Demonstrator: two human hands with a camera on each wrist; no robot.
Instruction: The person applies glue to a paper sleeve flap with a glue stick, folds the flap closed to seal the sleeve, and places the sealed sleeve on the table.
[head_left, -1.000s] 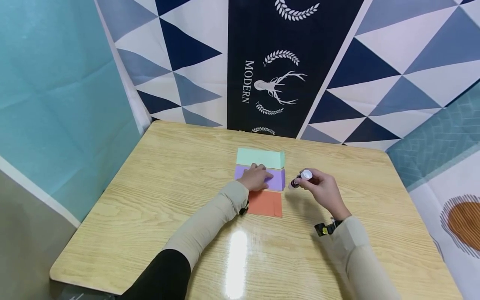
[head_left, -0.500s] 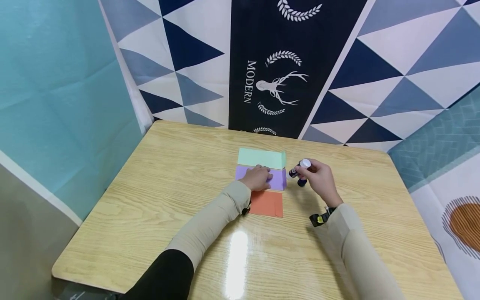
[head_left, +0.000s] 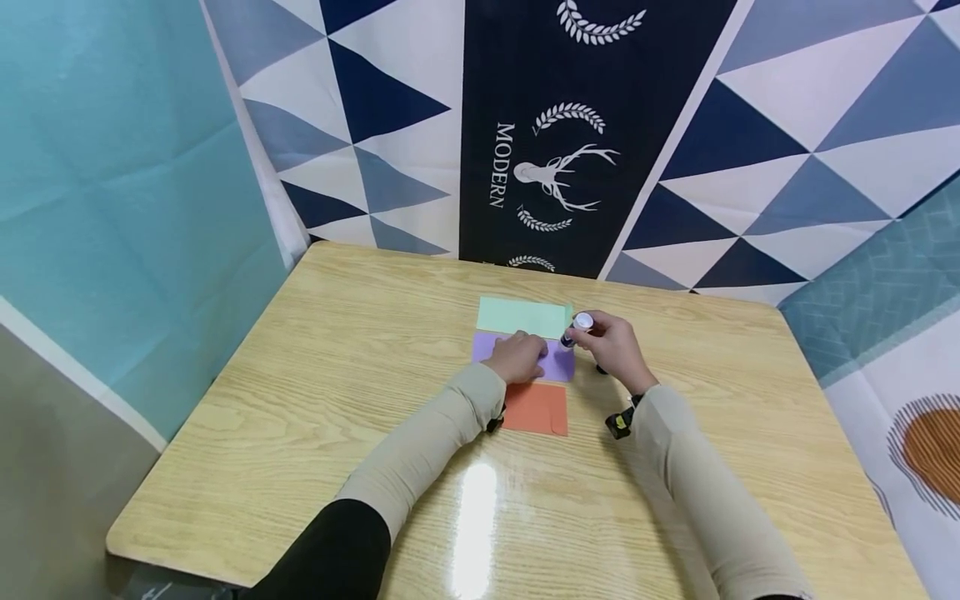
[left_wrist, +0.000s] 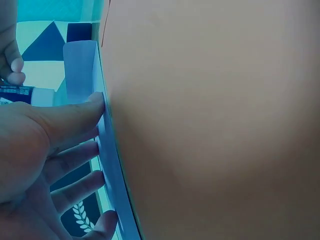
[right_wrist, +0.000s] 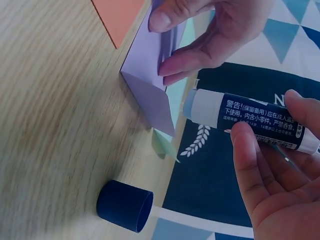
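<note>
Left hand [head_left: 517, 358]: spread on purple envelope [right_wrist: 145, 62]
Right hand [head_left: 617, 346]: pinching gluestick [right_wrist: 260, 116]
Cap [right_wrist: 125, 205]: near envelope, only right-wrist cam gets it whole

You face a pale wood-grain table [head_left: 337, 375] — a white glare [head_left: 474, 525] lies on its near part. Beyond the table stands a triangle-patterned wall covering [head_left: 386, 92] with a black deer-print panel [head_left: 517, 75]; left of the table, a teal sheet [head_left: 127, 183].

White glare streaks the bright tabletop [head_left: 300, 400] (the left wrist view is partly bluish).
</note>
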